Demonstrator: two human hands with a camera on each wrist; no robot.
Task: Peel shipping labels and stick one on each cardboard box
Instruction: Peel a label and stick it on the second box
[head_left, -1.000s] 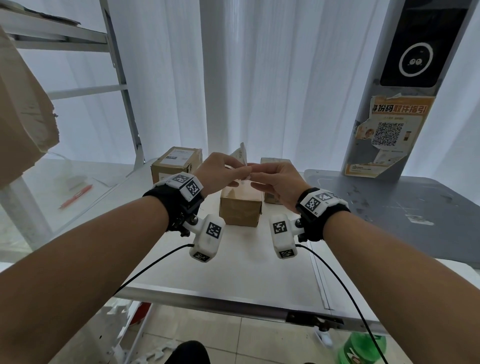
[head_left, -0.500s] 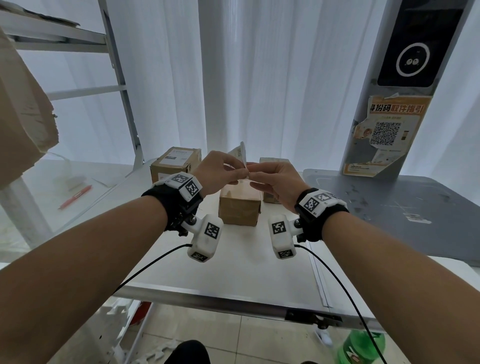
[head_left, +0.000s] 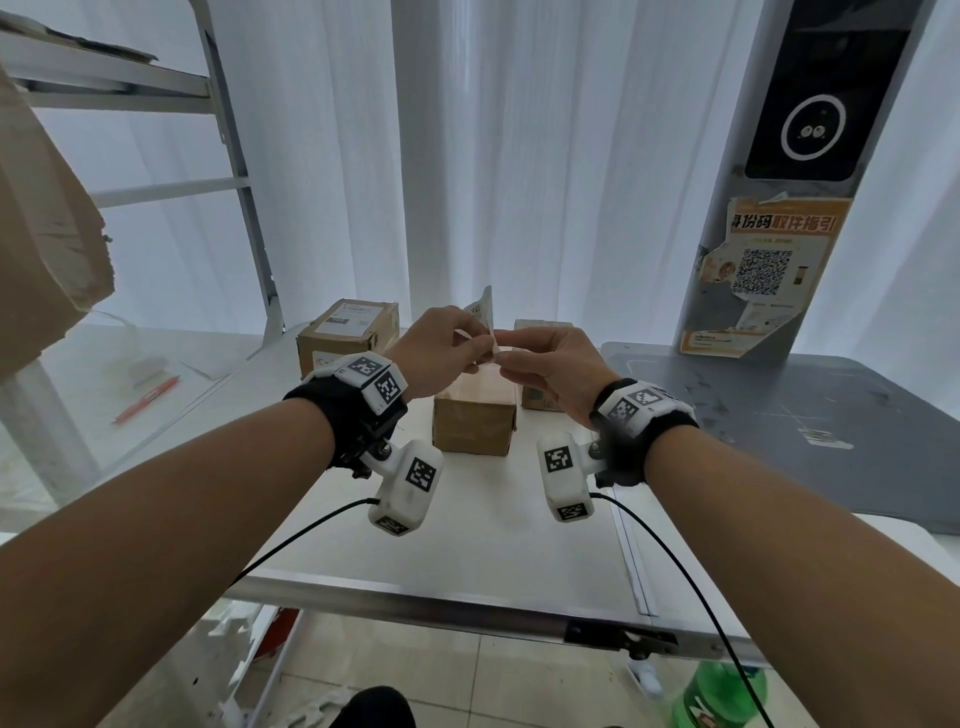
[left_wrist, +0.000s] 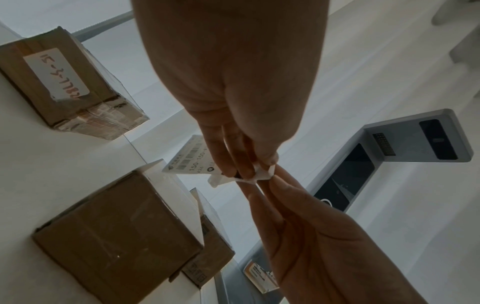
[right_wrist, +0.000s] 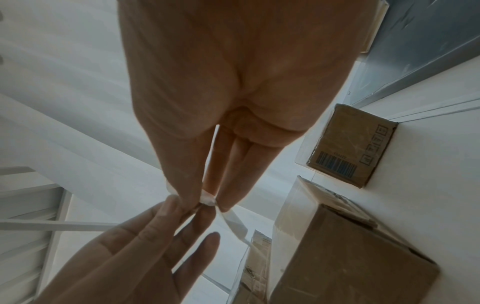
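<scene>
Label (head_left: 480, 312) pinched at its lower corner between my left hand (head_left: 441, 345) and right hand (head_left: 545, 364), rising up and away over the plain middle box (head_left: 475, 421), which lies nearer my left

Person, two bare forearms, no sleeves in view.

Left wrist band (head_left: 348, 415): black fabric strap, topped by a white plate bearing two black-and-white square fiducial markers.

Left wrist camera (head_left: 408, 488): white blocky housing on a short bracket with a visible bolt, square markers on two faces, thin black cable (head_left: 296, 540) leaving its lower end.

Right wrist band (head_left: 644, 431): same black strap, white marker plate.

Right wrist camera (head_left: 563, 475): white housing, two markers, black cable (head_left: 691, 587).
</scene>
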